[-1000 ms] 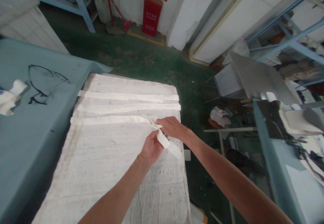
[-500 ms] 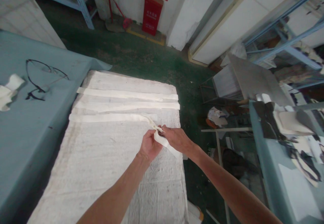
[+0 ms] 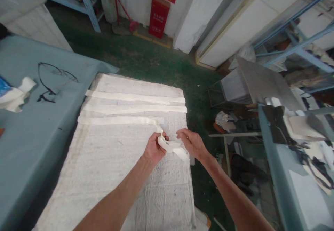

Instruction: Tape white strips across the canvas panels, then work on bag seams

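A white strip is held by my left hand, its thumb and fingers closed on it above the cloth-covered board. The strip makes a loop there, and its loose end hangs toward the board's right edge. My right hand is just to the right with fingers curled; a branch of the strip runs to its lower fingers, though the exact grip is partly hidden. From my left hand the strip continues to a flat length on the board. Two more white strips, an upper one and a middle one, lie across it.
The whitish cloth-covered board is beneath both hands. A blue-covered table at left bears eyeglasses and white scraps. Another table with dark and pale pieces stands at right. A red box is by the wall.
My right hand has moved right, away from my left hand, and a branch of the strip now spans between them. My left hand stays closed on the strip. The view has shifted slightly.
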`<state>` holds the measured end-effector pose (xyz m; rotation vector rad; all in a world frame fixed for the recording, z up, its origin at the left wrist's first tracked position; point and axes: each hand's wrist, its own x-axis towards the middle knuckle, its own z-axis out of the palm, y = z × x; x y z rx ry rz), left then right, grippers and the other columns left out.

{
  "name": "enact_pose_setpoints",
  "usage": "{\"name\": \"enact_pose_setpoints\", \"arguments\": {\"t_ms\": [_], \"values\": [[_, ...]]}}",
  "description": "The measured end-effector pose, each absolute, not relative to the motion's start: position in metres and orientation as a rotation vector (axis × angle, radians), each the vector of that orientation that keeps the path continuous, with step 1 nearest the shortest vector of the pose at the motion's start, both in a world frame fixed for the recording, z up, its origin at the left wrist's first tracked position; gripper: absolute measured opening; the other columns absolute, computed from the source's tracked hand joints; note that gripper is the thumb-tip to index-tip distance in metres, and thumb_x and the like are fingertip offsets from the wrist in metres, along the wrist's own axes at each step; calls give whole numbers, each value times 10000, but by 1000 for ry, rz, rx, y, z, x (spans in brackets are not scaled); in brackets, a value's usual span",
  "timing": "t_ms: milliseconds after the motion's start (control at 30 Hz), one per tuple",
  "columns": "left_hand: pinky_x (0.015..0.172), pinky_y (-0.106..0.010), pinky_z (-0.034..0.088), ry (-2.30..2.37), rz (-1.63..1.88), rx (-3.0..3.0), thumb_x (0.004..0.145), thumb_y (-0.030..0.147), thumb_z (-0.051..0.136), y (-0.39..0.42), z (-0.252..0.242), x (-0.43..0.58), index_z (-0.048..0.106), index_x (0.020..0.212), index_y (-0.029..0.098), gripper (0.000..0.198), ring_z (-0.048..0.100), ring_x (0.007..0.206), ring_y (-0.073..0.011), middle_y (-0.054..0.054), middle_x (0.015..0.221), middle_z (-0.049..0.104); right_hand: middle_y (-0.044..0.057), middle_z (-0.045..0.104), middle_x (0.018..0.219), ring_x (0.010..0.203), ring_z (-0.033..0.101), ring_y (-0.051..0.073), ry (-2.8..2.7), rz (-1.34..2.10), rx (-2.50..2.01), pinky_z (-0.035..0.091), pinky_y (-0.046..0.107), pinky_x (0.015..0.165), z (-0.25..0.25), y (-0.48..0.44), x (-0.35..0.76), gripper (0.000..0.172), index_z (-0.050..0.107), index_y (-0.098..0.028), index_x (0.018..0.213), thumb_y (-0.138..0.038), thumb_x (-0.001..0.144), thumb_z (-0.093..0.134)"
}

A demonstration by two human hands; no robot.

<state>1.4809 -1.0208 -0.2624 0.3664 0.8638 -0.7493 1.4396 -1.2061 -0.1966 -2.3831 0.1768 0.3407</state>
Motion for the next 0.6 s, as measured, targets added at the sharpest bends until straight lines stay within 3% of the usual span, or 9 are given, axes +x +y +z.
{"name": "enact_pose_setpoints", "arguments": {"t_ms": [133,267,433,600], "values": [[805,-382,680,874,-756,404,1071,361,737,-1008,-255,1483,700,1313,165,314,756,961,-216,-88,1227,748,59,836,1160,1014,774,189,223,267,-2239,601,321,909,-240,-1194,1479,318,727,-217,1210,-295,1115,433],[761,-352,672,886,-777,437,1073,354,736,-990,-246,1481,705,1286,160,290,748,907,-197,-77,1179,751,71,797,1187,1095,754,224,293,264,-2215,609,432,1018,-273,-1173,1501,205,742,-193,1191,-323,1119,601],[666,-291,636,880,-810,463,1079,345,729,-972,-226,1473,714,1201,150,230,712,774,-153,-39,1045,745,109,725,1357,1168,736,261,412,305,-2236,642,487,1011,-282,-1165,1501,333,709,-184,1335,-405,1085,718],[617,-261,609,866,-830,498,1082,320,726,-965,-203,1464,716,1084,141,179,675,684,-126,0,913,719,108,727,1345,1139,743,255,474,355,-2267,653,474,984,-275,-1160,1501,343,702,-182,1348,-402,1085,719]]}}
